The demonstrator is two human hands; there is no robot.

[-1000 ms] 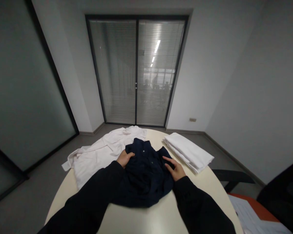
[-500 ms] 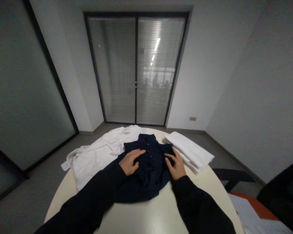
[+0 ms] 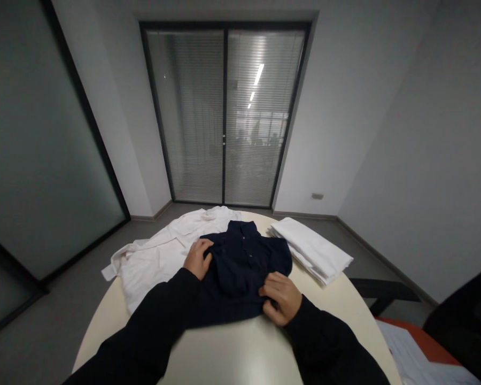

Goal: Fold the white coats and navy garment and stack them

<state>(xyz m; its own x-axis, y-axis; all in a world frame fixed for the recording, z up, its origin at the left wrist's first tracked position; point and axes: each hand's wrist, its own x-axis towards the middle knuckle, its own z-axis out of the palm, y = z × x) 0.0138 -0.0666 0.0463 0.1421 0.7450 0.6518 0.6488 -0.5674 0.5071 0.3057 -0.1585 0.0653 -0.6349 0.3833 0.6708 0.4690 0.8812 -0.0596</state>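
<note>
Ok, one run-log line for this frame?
left hand: gripping dark navy button-up shirt, left edge | right hand: pinching its near hem | loose white shirt left | folded white cloth right | round cream table

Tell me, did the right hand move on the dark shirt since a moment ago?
Yes. The right hand slid toward the person, away from the folded white stack, and now grips the near edge of the dark shirt.

- You're at a round cream table (image 3: pixel 240 353).
- Dark navy shirt (image 3: pixel 240 262) lies on it in the middle.
- Spread white shirt (image 3: pixel 160 256) lies left, overhanging the edge.
- Folded white stack (image 3: pixel 312 248) lies right.
</note>
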